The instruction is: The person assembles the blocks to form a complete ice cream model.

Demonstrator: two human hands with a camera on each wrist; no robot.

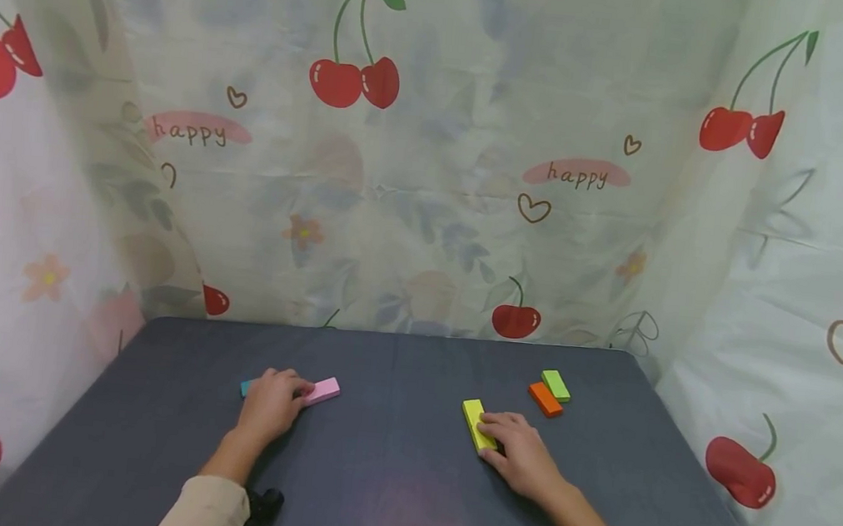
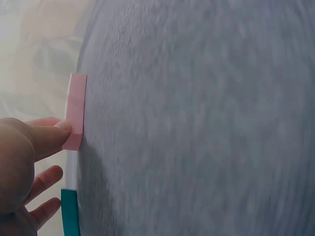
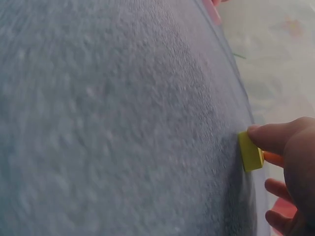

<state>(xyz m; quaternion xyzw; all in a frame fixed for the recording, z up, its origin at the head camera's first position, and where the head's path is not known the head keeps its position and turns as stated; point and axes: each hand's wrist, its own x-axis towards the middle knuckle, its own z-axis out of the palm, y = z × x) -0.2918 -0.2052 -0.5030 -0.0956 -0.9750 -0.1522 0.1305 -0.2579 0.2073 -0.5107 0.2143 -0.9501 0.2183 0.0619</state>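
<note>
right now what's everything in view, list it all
pink block: 1, pink, table left, under left fingertips
teal block: 1, teal, left of the pink one, mostly hidden by the hand
yellow block: 1, yellow, table right, touched by right hand
orange block: 1, orange, right rear
green block: 1, light green, beside the orange one
table: 1, dark grey
curtain: cherry print, behind and at both sides
left hand: rests on the pink and teal blocks
right hand: thumb on the yellow block's end
</note>
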